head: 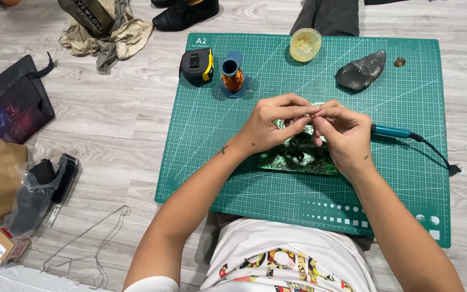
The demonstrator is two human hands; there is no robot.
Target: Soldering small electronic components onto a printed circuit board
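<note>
circuit board [298, 158] under left hand [271, 125], right hand [344, 135]

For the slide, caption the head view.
Both hands, left and right, pinch something small above a circuit board on a green mat.

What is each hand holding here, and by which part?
Cannot be told: the left hand and right hand pinch fingertips together above the green circuit board; anything between them is too small to see.
</note>
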